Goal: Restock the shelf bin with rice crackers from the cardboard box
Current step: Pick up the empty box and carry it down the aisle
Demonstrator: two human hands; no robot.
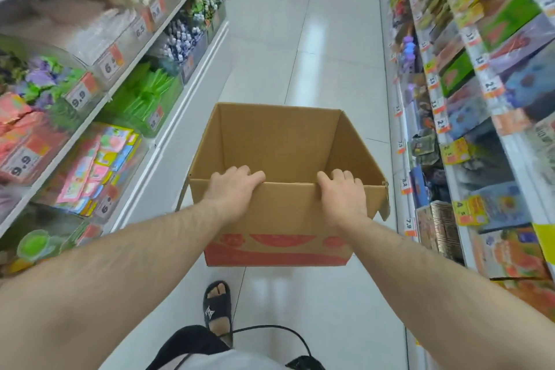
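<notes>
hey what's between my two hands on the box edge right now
In the head view, only a bare stretch of the cardboard box's near rim lies between the left hand and the right hand. Both grip that rim.

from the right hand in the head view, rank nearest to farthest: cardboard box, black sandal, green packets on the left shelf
1. cardboard box: its near rim is in the right hand grip.
2. black sandal: on the floor, below the box.
3. green packets: left shelf, across the aisle.

The near wall of the cardboard box [285, 210] hides its floor; shelf goods [468, 48] flanking the box are motion-blurred.
</notes>
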